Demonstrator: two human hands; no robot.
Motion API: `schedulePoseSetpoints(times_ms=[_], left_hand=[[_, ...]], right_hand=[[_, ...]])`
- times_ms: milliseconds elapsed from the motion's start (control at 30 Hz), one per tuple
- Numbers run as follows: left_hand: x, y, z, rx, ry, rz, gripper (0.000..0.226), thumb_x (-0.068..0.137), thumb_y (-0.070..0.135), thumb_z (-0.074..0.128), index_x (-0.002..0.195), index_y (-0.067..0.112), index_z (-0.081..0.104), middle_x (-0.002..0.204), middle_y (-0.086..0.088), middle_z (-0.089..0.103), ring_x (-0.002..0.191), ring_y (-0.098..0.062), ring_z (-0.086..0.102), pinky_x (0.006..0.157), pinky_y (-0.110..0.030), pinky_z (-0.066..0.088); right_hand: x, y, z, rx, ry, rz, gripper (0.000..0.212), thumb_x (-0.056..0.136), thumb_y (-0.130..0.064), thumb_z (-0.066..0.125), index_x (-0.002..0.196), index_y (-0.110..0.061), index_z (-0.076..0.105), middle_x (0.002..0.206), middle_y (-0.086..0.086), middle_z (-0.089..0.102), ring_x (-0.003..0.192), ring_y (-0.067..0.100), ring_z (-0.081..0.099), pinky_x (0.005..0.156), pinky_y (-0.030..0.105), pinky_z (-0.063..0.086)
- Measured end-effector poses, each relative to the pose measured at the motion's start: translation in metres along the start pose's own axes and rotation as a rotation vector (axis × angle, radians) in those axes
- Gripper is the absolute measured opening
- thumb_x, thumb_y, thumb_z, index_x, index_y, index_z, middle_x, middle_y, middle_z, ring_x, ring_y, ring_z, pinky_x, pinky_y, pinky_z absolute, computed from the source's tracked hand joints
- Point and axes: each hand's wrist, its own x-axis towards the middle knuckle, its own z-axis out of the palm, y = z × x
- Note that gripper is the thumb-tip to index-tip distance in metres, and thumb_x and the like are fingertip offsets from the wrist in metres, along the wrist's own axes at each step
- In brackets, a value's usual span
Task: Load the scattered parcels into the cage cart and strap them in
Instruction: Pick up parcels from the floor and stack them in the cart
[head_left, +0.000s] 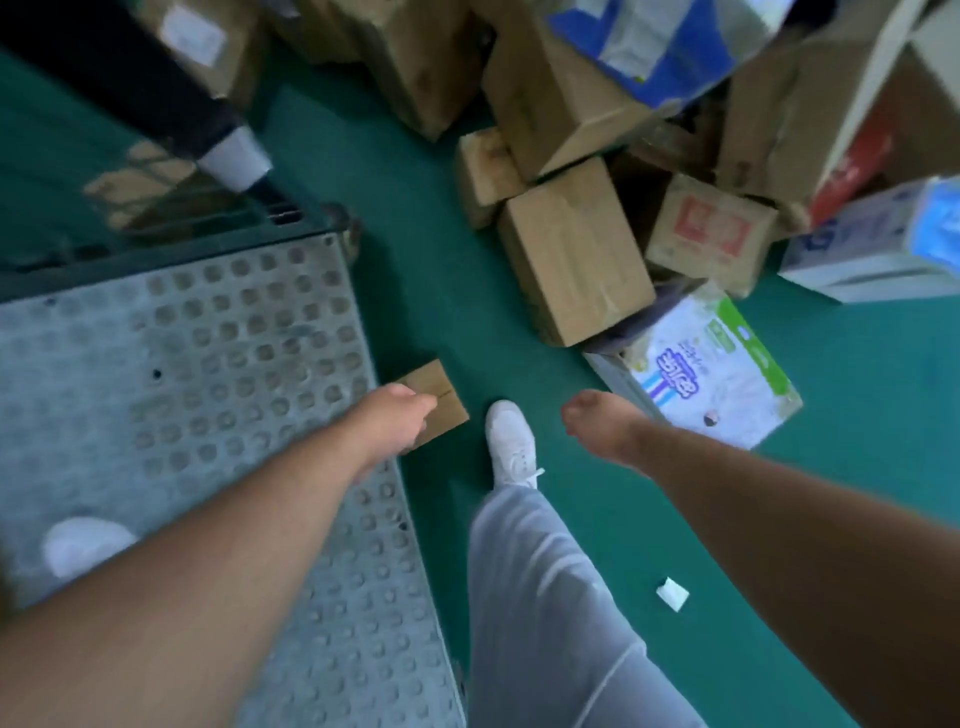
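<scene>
My left hand (393, 421) grips a small flat cardboard parcel (440, 397) just past the right edge of the cage cart's studded metal floor (197, 364). My right hand (597, 418) hangs over the green floor with loosely curled fingers and holds nothing. Beyond it lies a heap of scattered parcels: a brown box (574, 254), a white printed carton (711, 369) and a box with red print (714, 231). The cart's dark corner post (171, 111) rises at the upper left.
My white shoe (511, 441) and grey trouser leg stand on the green floor (415, 208) between cart and heap; my other shoe (83, 545) is on the cart floor. More cartons pile up at the back (571, 93) and right (878, 254). A paper scrap (671, 593) lies nearby.
</scene>
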Motion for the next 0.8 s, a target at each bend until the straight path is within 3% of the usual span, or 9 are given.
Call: schedulePoseSetpoints(times_ms=[67, 167, 300, 467, 533, 600, 700, 800], left_hand=[[0.016, 0.033, 0.023, 0.059, -0.007, 0.026, 0.021, 0.105, 0.033, 0.048, 0.093, 0.018, 0.059, 0.114, -0.011, 0.070, 0.106, -0.031, 0.065, 0.088, -0.033, 0.046], [0.049, 0.066, 0.054, 0.139, 0.008, 0.072, 0.024, 0.101, 0.034, 0.050, 0.088, 0.017, 0.059, 0.112, -0.013, 0.071, 0.104, -0.030, 0.066, 0.098, -0.040, 0.050], [0.091, 0.091, 0.093, 0.164, 0.003, 0.093, 0.018, 0.101, 0.039, 0.050, 0.099, 0.024, 0.060, 0.107, 0.004, 0.069, 0.106, -0.022, 0.065, 0.104, -0.041, 0.050], [0.128, 0.090, 0.136, 0.095, -0.099, 0.017, 0.021, 0.102, 0.037, 0.053, 0.116, 0.022, 0.058, 0.116, 0.002, 0.068, 0.108, -0.020, 0.066, 0.103, -0.041, 0.051], [0.146, 0.087, 0.148, -0.020, -0.152, -0.029, 0.021, 0.103, 0.034, 0.054, 0.120, 0.022, 0.057, 0.125, 0.001, 0.067, 0.110, -0.020, 0.066, 0.105, -0.041, 0.050], [0.170, 0.085, 0.159, -0.155, -0.194, -0.054, 0.027, 0.105, 0.031, 0.052, 0.130, 0.020, 0.053, 0.139, -0.002, 0.061, 0.116, -0.023, 0.063, 0.104, -0.040, 0.050], [0.205, 0.088, 0.173, -0.325, -0.204, -0.071, 0.046, 0.105, 0.027, 0.052, 0.148, 0.015, 0.043, 0.153, -0.007, 0.049, 0.127, -0.030, 0.057, 0.104, -0.042, 0.049], [0.235, 0.099, 0.188, -0.449, -0.227, -0.082, 0.052, 0.103, 0.021, 0.054, 0.152, 0.014, 0.039, 0.160, -0.011, 0.038, 0.136, -0.035, 0.050, 0.112, -0.050, 0.045]], right_hand=[[0.014, 0.041, 0.001, 0.052, -0.012, 0.016, 0.033, 0.104, -0.005, 0.038, 0.128, 0.001, 0.060, 0.136, 0.016, 0.059, 0.129, 0.029, 0.053, 0.107, 0.035, 0.044], [0.032, 0.081, -0.005, 0.226, 0.027, 0.149, 0.033, 0.105, -0.015, 0.043, 0.129, -0.003, 0.061, 0.131, 0.016, 0.062, 0.123, 0.033, 0.057, 0.102, 0.037, 0.047], [0.064, 0.122, -0.008, 0.267, 0.038, 0.208, 0.040, 0.108, -0.021, 0.035, 0.137, -0.004, 0.057, 0.137, 0.016, 0.057, 0.123, 0.031, 0.057, 0.099, 0.034, 0.046], [0.125, 0.144, -0.025, 0.432, 0.206, 0.168, 0.048, 0.099, -0.024, 0.042, 0.146, -0.023, 0.050, 0.144, 0.007, 0.056, 0.128, 0.028, 0.055, 0.106, 0.035, 0.043], [0.156, 0.147, -0.037, 0.471, 0.281, 0.150, 0.053, 0.097, -0.025, 0.045, 0.150, -0.023, 0.044, 0.145, 0.008, 0.055, 0.127, 0.028, 0.055, 0.101, 0.032, 0.043], [0.189, 0.153, -0.050, 0.471, 0.347, 0.126, 0.061, 0.096, -0.030, 0.048, 0.155, -0.020, 0.034, 0.151, 0.011, 0.048, 0.130, 0.031, 0.054, 0.105, 0.039, 0.046], [0.232, 0.168, -0.064, 0.433, 0.435, 0.159, 0.074, 0.095, -0.037, 0.055, 0.159, -0.017, 0.022, 0.158, 0.016, 0.037, 0.141, 0.037, 0.041, 0.117, 0.049, 0.038], [0.264, 0.182, -0.071, 0.300, 0.444, 0.286, 0.088, 0.093, -0.040, 0.056, 0.162, -0.015, 0.008, 0.166, 0.014, 0.023, 0.155, 0.032, 0.014, 0.126, 0.048, 0.015]])
